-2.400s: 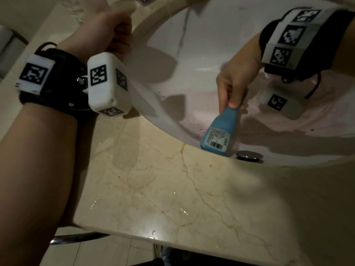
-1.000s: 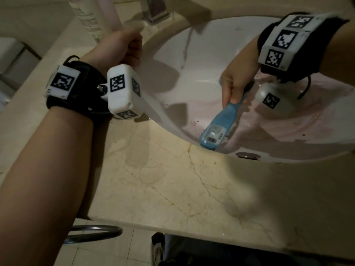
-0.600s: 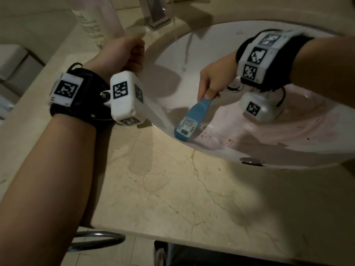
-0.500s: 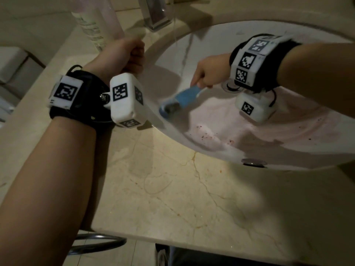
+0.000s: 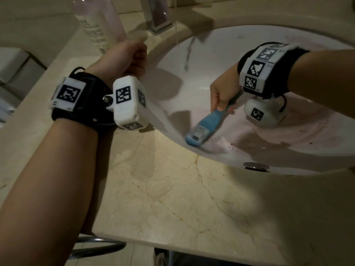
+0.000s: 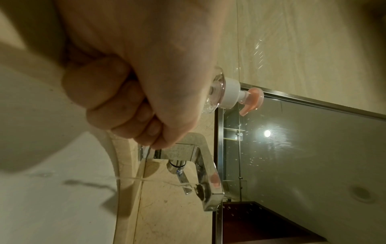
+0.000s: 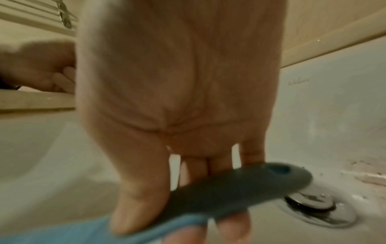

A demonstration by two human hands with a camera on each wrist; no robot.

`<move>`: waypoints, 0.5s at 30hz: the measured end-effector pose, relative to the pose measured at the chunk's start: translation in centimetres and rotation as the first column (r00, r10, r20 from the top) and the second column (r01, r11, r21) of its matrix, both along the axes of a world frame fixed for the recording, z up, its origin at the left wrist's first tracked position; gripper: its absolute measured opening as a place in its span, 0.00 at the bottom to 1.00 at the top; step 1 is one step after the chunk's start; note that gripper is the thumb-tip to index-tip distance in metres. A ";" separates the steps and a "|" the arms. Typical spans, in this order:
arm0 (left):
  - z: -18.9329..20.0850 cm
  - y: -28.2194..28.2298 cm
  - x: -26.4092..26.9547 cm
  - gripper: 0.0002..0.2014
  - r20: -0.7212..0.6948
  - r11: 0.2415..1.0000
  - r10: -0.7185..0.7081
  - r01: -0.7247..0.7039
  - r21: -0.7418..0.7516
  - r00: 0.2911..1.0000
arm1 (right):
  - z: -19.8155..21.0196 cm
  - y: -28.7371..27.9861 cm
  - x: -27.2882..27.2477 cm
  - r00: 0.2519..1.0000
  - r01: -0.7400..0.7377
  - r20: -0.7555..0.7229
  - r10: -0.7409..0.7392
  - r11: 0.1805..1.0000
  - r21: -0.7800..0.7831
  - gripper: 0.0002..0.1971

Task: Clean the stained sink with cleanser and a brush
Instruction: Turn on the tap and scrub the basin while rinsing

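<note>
The white sink [image 5: 194,77] carries a pink film and dark specks on its floor and near wall. My right hand [image 5: 221,93] grips the handle of a blue brush [image 5: 200,132], whose head presses on the near left wall of the basin. In the right wrist view the thumb and fingers [image 7: 135,206] wrap the grey-blue handle [image 7: 229,186] above the drain [image 7: 317,209]. My left hand [image 5: 130,56] is a closed fist at the sink's left rim; the left wrist view shows the curled fingers [image 6: 125,107] holding nothing. A clear pump bottle of cleanser [image 5: 98,22] stands behind that fist.
A chrome faucet [image 5: 155,18] at the back lets a thin stream of water fall into the basin. A beige marble counter [image 5: 192,198] surrounds the sink, with an overflow hole [image 5: 256,166] at the near wall. A mirror [image 6: 313,148] rises behind the faucet.
The brush swept left along the near wall, rose onto the left wall, and has come back down to the near left wall. The left fist has stayed by the rim.
</note>
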State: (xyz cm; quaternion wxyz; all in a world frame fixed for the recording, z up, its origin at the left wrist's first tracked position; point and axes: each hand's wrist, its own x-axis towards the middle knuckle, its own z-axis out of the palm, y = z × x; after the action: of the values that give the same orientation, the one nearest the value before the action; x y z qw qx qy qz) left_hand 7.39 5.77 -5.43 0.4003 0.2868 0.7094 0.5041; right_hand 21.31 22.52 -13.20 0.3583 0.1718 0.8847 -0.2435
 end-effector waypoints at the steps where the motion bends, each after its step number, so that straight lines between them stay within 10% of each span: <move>1: 0.0 0.0 0.0 0.19 0.003 1.000 0.000 0.000 0.003 1.000 | -0.2 0.1 -0.5 0.992 0.053 -0.120 -0.048 0.998 0.041 0.15; 4: 0.0 -0.1 -0.1 0.20 0.005 1.000 0.006 -0.006 0.008 1.000 | -0.2 0.2 -1.8 0.929 0.184 -0.352 -0.116 0.969 0.166 0.15; 15: 0.1 0.0 0.0 0.20 0.005 1.000 -0.010 0.010 -0.004 1.000 | -1.2 2.5 -0.8 0.930 0.303 -0.338 -0.143 0.817 0.491 0.14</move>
State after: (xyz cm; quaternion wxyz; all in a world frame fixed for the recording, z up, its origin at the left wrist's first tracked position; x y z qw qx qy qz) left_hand 7.39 5.72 -5.37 0.4053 0.2882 0.7081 0.5013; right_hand 20.49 25.01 -14.41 0.1333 0.3314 0.9327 -0.0500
